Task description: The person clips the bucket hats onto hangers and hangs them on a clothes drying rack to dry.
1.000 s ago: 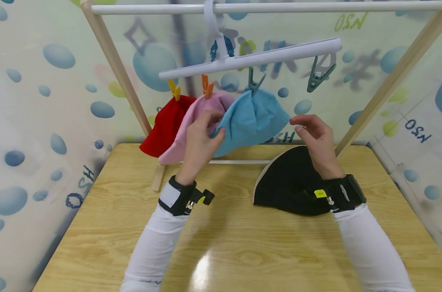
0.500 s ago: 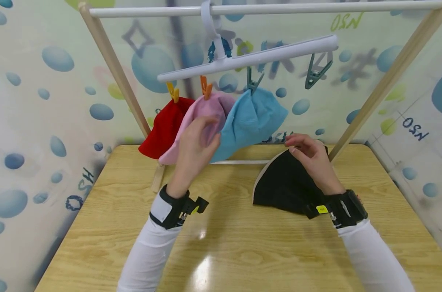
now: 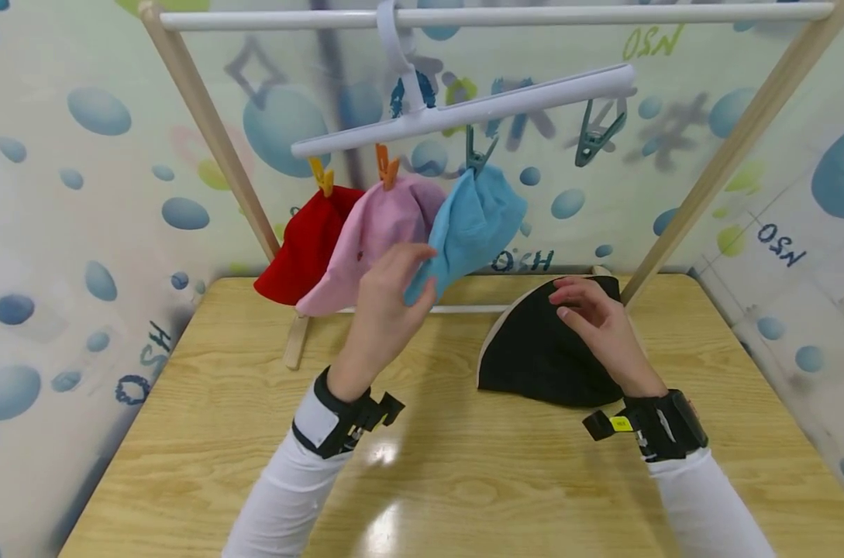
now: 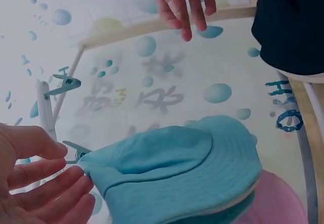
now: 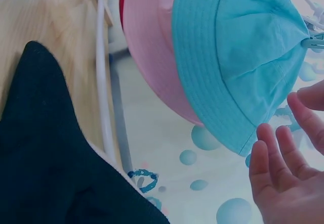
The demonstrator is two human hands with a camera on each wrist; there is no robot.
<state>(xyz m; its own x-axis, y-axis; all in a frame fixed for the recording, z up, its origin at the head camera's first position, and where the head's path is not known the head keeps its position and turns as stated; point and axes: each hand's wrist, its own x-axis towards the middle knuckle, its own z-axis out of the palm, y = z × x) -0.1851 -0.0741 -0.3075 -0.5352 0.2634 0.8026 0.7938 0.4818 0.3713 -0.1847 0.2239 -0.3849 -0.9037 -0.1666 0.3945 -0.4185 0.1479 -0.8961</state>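
A light blue bucket hat [image 3: 479, 221] hangs from a green clip [image 3: 479, 151] on a white hanger [image 3: 463, 116]. Beside it on the left, a pink hat [image 3: 383, 225] hangs from an orange clip [image 3: 387, 167] and a red hat [image 3: 310, 246] from a yellow one. My left hand [image 3: 390, 310] is beside the blue hat's lower left edge, fingers loosely bent, with no grip visible. My right hand [image 3: 603, 329] hovers over a black hat [image 3: 543, 349] lying folded on the table, its fingers relaxed and holding nothing. The right wrist view shows the blue hat's brim [image 5: 202, 62] apart from those fingers.
The hanger tilts, its right end higher, on the white rail [image 3: 505, 15] of a wooden-legged rack. Another green clip [image 3: 596, 138] dangles from its right end with nothing in it. Beneath is a wooden table [image 3: 463, 480], with patterned walls behind and at the sides.
Both hands have come off the blue hat's sides and moved lower, the left one later shifting back right beside it. The blue hat has swung and turned on its clip.
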